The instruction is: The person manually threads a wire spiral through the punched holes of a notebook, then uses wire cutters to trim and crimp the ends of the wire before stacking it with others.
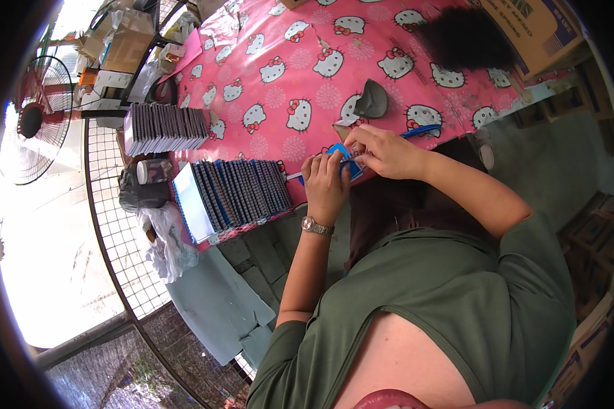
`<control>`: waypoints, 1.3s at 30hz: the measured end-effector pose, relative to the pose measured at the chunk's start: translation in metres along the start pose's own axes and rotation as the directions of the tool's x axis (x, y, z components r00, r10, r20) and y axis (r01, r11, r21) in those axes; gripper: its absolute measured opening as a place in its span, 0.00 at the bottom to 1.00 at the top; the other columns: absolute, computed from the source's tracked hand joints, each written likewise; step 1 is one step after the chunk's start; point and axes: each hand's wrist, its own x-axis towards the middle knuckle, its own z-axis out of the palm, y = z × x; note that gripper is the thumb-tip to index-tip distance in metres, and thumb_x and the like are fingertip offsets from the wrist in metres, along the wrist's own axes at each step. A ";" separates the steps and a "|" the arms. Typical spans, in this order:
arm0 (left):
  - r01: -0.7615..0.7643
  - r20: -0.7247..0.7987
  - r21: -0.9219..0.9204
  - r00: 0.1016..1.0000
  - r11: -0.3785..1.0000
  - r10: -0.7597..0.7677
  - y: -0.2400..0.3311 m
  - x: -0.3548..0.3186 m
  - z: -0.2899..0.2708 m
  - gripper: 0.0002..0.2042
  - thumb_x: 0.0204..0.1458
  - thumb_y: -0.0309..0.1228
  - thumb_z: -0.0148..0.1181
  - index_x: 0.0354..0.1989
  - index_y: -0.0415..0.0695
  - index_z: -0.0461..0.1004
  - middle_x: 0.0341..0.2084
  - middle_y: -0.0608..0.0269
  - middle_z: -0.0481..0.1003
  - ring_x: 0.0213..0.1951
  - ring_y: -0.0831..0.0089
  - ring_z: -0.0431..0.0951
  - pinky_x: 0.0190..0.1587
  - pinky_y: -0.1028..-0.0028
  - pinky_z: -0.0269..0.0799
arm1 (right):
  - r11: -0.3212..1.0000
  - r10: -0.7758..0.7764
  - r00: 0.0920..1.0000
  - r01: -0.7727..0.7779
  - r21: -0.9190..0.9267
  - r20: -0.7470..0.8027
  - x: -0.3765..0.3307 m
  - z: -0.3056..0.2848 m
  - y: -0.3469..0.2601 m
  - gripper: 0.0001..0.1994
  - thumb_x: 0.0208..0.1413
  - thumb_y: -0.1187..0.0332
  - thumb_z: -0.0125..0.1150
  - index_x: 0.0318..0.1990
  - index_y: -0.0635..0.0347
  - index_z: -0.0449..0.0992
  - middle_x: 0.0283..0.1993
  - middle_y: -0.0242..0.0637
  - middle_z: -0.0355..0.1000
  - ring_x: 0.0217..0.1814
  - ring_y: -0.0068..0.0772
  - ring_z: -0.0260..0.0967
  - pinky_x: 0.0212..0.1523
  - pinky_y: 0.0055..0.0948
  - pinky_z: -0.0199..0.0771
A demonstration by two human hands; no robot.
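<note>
Blue item (338, 148), small and flat, is located at the near edge of the pink-covered worktop (249, 92), between both hands. It is gripped by the left hand (325, 178), the fingers being laid over it. The right hand (387, 153) is bent over its right side; whether anything is pinched there cannot be told. A blue strip (424, 130) is noted to the right, a dark grey piece (372, 101) beyond, spiral-bound notebooks (244, 194) to the left.
</note>
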 end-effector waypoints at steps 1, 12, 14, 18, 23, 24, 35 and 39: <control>-0.003 0.009 0.003 1.000 1.000 0.003 0.001 -0.001 0.000 0.14 0.52 0.29 0.61 0.47 0.43 0.71 0.37 0.57 0.75 0.45 0.58 0.74 0.57 0.57 0.62 | 0.995 0.098 0.994 -0.099 0.023 0.055 -0.002 -0.002 -0.006 0.20 0.61 0.63 0.58 0.58 0.59 0.66 0.45 0.52 0.75 0.51 0.53 0.75 0.48 0.48 0.74; -0.008 0.082 -0.029 0.997 1.000 0.011 -0.005 -0.005 0.000 0.13 0.52 0.30 0.61 0.46 0.44 0.73 0.41 0.57 0.76 0.48 0.58 0.74 0.64 0.57 0.59 | 0.651 -0.200 0.961 -0.014 -0.759 -0.189 0.048 -0.028 0.049 0.19 0.52 0.57 0.65 0.48 0.59 0.76 0.63 0.43 0.67 0.51 0.54 0.74 0.58 0.44 0.72; -0.010 0.064 0.024 0.998 1.000 0.008 -0.003 -0.007 -0.001 0.13 0.52 0.30 0.62 0.46 0.45 0.73 0.42 0.58 0.75 0.51 0.58 0.73 0.66 0.55 0.57 | 0.697 -0.189 0.979 0.080 -0.713 -0.074 0.053 -0.036 0.064 0.19 0.50 0.58 0.64 0.47 0.59 0.78 0.60 0.43 0.70 0.50 0.51 0.75 0.58 0.38 0.71; 0.129 -0.065 0.289 0.991 0.949 -0.115 0.004 -0.017 -0.003 0.12 0.51 0.31 0.64 0.44 0.47 0.73 0.42 0.61 0.74 0.52 0.55 0.71 0.62 0.51 0.56 | 0.992 -0.125 0.976 0.120 0.041 0.178 0.044 -0.030 0.054 0.18 0.49 0.61 0.63 0.47 0.57 0.81 0.48 0.42 0.77 0.46 0.43 0.75 0.54 0.30 0.71; 0.181 0.040 -0.028 0.983 0.983 -0.179 0.000 -0.020 -0.002 0.16 0.45 0.32 0.69 0.41 0.46 0.74 0.43 0.60 0.73 0.50 0.54 0.69 0.56 0.53 0.59 | 0.919 0.074 0.846 -0.263 0.293 0.528 0.039 -0.022 0.028 0.21 0.46 0.67 0.66 0.50 0.61 0.80 0.44 0.35 0.78 0.46 0.25 0.72 0.48 0.27 0.70; 0.162 0.054 -0.022 0.986 0.987 -0.160 -0.002 -0.019 -0.001 0.17 0.43 0.33 0.71 0.41 0.45 0.74 0.43 0.59 0.73 0.49 0.54 0.69 0.54 0.54 0.59 | 0.958 0.161 0.878 -0.249 0.143 0.452 0.039 -0.022 0.027 0.21 0.46 0.66 0.66 0.50 0.61 0.80 0.43 0.34 0.78 0.45 0.22 0.71 0.47 0.26 0.69; 0.160 0.004 -0.145 0.987 0.976 -0.161 -0.011 -0.015 -0.001 0.21 0.37 0.35 0.74 0.40 0.43 0.74 0.41 0.56 0.73 0.48 0.53 0.69 0.54 0.54 0.61 | 0.787 -0.048 0.921 -0.203 0.583 0.386 0.034 -0.010 0.039 0.17 0.52 0.62 0.68 0.45 0.65 0.81 0.41 0.34 0.78 0.44 0.24 0.73 0.49 0.25 0.70; 0.170 0.016 -0.194 0.985 0.966 -0.170 -0.013 -0.015 -0.002 0.22 0.38 0.36 0.73 0.41 0.42 0.73 0.41 0.55 0.73 0.49 0.51 0.68 0.56 0.53 0.60 | 0.728 -0.014 0.871 -0.328 0.602 0.491 0.038 -0.010 0.037 0.22 0.49 0.59 0.71 0.48 0.63 0.80 0.46 0.35 0.76 0.50 0.26 0.71 0.53 0.29 0.69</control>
